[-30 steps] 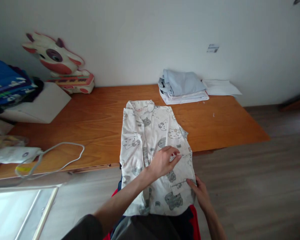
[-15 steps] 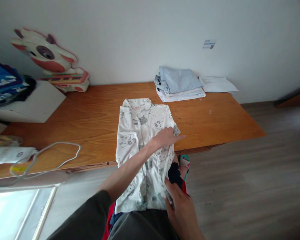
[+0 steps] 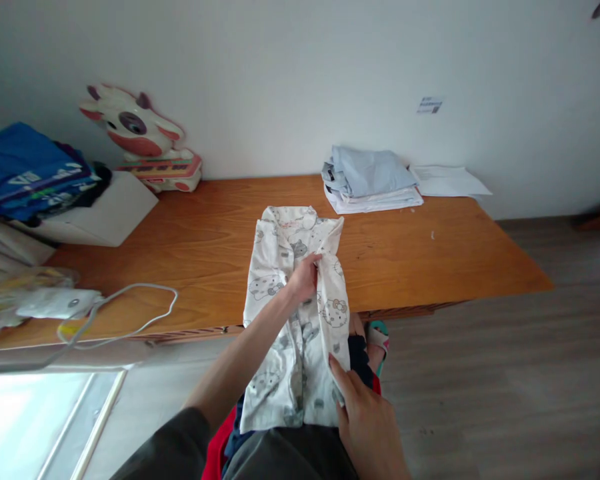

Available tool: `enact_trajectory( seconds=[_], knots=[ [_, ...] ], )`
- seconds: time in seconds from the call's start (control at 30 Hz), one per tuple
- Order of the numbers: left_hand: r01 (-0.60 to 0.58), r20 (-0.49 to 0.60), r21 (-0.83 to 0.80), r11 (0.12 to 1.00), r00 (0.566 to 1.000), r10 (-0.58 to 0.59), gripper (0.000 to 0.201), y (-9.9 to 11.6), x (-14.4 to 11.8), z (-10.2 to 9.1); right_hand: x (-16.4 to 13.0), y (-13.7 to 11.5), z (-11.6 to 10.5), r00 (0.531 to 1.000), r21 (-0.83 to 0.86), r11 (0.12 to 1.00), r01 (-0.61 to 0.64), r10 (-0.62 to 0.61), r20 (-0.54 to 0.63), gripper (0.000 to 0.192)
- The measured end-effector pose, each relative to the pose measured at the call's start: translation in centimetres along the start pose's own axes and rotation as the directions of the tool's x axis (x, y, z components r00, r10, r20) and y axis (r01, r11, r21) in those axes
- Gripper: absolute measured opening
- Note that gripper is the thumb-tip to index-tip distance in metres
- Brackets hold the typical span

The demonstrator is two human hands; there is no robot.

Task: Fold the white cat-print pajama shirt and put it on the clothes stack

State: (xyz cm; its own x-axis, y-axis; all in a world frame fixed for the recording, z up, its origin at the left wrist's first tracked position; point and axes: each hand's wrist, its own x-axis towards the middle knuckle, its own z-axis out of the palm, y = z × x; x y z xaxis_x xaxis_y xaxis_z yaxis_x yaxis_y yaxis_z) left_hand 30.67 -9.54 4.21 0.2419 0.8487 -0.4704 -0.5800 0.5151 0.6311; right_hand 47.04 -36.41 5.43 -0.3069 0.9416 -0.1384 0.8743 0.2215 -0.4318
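Observation:
A white button-front shirt with grey cartoon-animal prints lies face up, its collar on the wooden table. Its lower part hangs over the front edge towards my lap. My left hand reaches across the shirt's middle and pinches the right-hand side, which is folded inward there. At the lower right, my right hand grips the shirt's side edge near the hem, with the index finger along the cloth and the other fingers partly hidden.
Folded clothes and white paper lie at the back of the table. To the left are a cow-shaped toy keyboard, a white box with blue clothing on it, and a white cable.
My left hand has moved left across the shirt, bringing its right-hand side and sleeve inward. My right hand stays near the hem. The view has shifted slightly.

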Motion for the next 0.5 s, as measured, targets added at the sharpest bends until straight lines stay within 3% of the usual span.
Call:
enact_trajectory(
  seconds=[0.17, 0.27, 0.43, 0.5],
  knots=[
    [-0.018, -0.066, -0.009, 1.0, 0.998, 0.018, 0.042, 0.4, -1.4, -0.9, -0.1, -2.1, 2.3, 0.973, -0.012, 0.99, 0.14, -0.135, 0.189, 0.1],
    [-0.044, -0.074, -0.011, 0.999, 0.996, 0.043, 0.044, 0.9, -2.7, -2.0, -0.1, -3.0, 4.3, 0.944, 0.003, 0.987, 0.158, -0.152, 0.294, 0.103],
    [-0.21, -0.169, 0.123, 0.97, 0.959, 0.229, 0.055, 0.9, -4.1, -4.4, -0.1, -3.2, 6.1, 0.925, 0.083, 0.984, 0.155, -0.174, 0.338, 0.098],
    [-0.247, -0.14, 0.186, 0.951, 0.951, 0.275, 0.064, 0.9, -4.3, -4.9, -0.1, -3.0, 6.5, 0.914, 0.107, 0.98, 0.166, -0.193, 0.357, 0.096]
  ],
)
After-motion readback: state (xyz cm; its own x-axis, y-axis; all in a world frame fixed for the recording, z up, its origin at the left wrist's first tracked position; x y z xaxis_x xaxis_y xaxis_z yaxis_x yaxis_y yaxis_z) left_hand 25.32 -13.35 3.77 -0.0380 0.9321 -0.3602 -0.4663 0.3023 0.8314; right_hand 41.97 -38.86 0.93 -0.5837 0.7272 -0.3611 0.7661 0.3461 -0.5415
